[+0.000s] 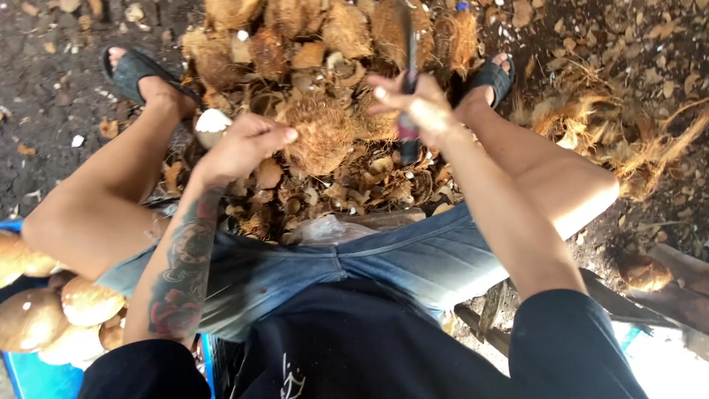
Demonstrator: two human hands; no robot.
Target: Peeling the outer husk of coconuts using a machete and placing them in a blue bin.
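- I'm sat low with knees spread so the pile of husk scraps (347, 185) lands between my feet and not in my lap
- left hand (244, 144) is curled round the coconut (319, 133), thumb and fingers closed on its near-left side, holding it out over the scrap pile so whatever comes off drops straight down
- the coconut is still brown and hairy over most of what I can see, sitting roughly dead centre between my two hands, just beside the blade
- right hand (417, 111) is wrapped shut round the handle of the knife (408, 81), fist tight, a finger or two sticking out a bit on the left side; blade points up and away from me, dark and a bit blurred so I can't tell you the edge angle
- knife stands just right of the coconut, close, but I can't say if it's touching the husk
- there's a pale, whitish bit (213, 122) poking out just behind my left hand, looks like a peeled piece, can't tell if my hand holds it too
- finished pale-brown ones sit in the blue tub (29, 373) at my left hip, within easy reach
- more unpeeled husky ones (295, 29) are stacked in front past the scraps, between my sandals (133, 70)
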